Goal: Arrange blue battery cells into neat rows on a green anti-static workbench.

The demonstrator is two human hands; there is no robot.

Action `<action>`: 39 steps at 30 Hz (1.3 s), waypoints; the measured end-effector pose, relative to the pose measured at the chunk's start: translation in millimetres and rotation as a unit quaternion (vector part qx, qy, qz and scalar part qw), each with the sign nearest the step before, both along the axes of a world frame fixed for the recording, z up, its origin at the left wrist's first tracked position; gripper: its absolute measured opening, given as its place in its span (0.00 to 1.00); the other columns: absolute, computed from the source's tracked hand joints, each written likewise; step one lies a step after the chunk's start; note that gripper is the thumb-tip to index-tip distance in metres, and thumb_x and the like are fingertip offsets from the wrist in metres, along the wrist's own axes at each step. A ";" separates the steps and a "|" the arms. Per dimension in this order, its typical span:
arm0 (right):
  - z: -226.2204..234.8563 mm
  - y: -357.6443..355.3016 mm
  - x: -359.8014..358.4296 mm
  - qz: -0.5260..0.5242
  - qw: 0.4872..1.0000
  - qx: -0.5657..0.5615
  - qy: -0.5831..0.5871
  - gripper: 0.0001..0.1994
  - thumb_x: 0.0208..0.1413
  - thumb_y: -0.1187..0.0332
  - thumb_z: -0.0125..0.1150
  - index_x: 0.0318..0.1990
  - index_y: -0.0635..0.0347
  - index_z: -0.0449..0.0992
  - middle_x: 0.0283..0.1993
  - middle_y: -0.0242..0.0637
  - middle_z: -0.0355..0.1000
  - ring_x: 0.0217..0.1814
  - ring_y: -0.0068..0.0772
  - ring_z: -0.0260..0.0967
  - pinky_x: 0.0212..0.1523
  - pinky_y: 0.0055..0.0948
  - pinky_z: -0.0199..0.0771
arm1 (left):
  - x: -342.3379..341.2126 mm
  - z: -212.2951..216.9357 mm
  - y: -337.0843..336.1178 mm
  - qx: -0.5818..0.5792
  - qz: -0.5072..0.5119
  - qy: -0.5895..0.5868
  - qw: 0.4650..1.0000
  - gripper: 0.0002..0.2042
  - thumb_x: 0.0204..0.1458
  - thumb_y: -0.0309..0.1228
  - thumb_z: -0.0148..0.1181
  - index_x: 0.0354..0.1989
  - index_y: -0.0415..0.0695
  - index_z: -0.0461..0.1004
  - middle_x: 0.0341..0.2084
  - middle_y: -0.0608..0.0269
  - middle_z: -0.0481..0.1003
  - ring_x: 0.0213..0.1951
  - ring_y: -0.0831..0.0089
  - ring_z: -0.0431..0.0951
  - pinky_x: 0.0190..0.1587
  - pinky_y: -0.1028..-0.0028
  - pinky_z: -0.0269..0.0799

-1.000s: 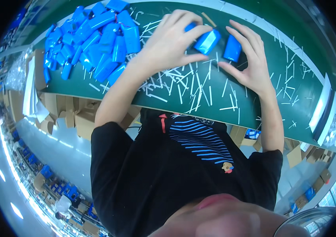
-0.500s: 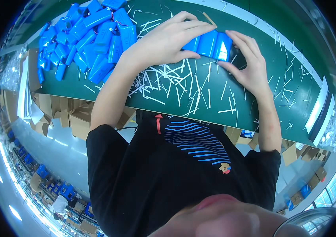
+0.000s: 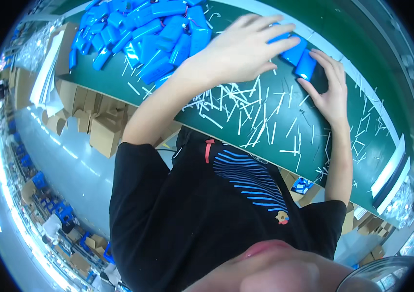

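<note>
A short row of blue shrink-wrapped battery packs (image 3: 294,50) lies on the green table between my hands. My left hand (image 3: 246,48) reaches over the row's left end, its fingers stretched and spread; the fingers partly hide the packs there. At the other end, my right hand (image 3: 332,90) has its thumb and fingertips against the rightmost blue battery pack (image 3: 306,65), which sits slightly turned from its neighbour. To the left, a big heap of similar blue packs (image 3: 156,34), some with thin dark or red wires, rises beside my left forearm.
Many thin white strips (image 3: 231,97) lie scattered over the green tabletop (image 3: 284,158). Cardboard boxes (image 3: 105,134) stand below its near edge. White sheets (image 3: 46,87) and clear plastic wrap flank the table at the left; a white-and-black panel (image 3: 389,173) stands right.
The view has shifted, so the table appears tilted further. My left hand's fingers have spread and lifted over the packs. The packs, previously lined up closely, are now slightly askew.
</note>
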State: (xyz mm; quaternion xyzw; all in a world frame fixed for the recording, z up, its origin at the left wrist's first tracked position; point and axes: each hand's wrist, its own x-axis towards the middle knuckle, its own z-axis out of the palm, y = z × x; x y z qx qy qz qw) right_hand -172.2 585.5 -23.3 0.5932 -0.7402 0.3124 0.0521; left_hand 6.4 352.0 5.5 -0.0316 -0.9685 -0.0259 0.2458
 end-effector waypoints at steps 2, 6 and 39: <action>7.2 4.4 6.0 -0.010 1.000 -0.001 0.021 0.28 0.53 0.68 0.77 0.64 0.57 0.78 0.66 0.39 0.75 0.62 0.40 0.73 0.63 0.36 0.74 | 33.9 6.1 -5.2 0.021 0.025 0.030 0.999 0.22 0.54 0.36 0.74 0.58 0.53 0.79 0.56 0.65 0.79 0.63 0.64 0.75 0.65 0.62 0.68; 29.3 -21.2 19.8 0.071 0.996 -0.037 -0.033 0.25 0.58 0.65 0.74 0.63 0.55 0.78 0.64 0.38 0.75 0.61 0.40 0.74 0.61 0.34 0.74 | 116.8 33.8 -26.8 0.083 0.156 0.081 0.981 0.17 0.52 0.29 0.75 0.51 0.48 0.84 0.46 0.65 0.83 0.48 0.65 0.78 0.56 0.67 0.72; 43.5 -69.2 86.1 0.141 0.943 0.152 -0.261 0.16 0.60 0.71 0.71 0.56 0.59 0.81 0.52 0.40 0.74 0.35 0.33 0.71 0.40 0.29 0.76 | 164.3 -29.9 22.4 0.092 0.270 0.028 0.958 0.18 0.51 0.27 0.75 0.52 0.44 0.85 0.49 0.66 0.83 0.51 0.66 0.81 0.56 0.68 0.77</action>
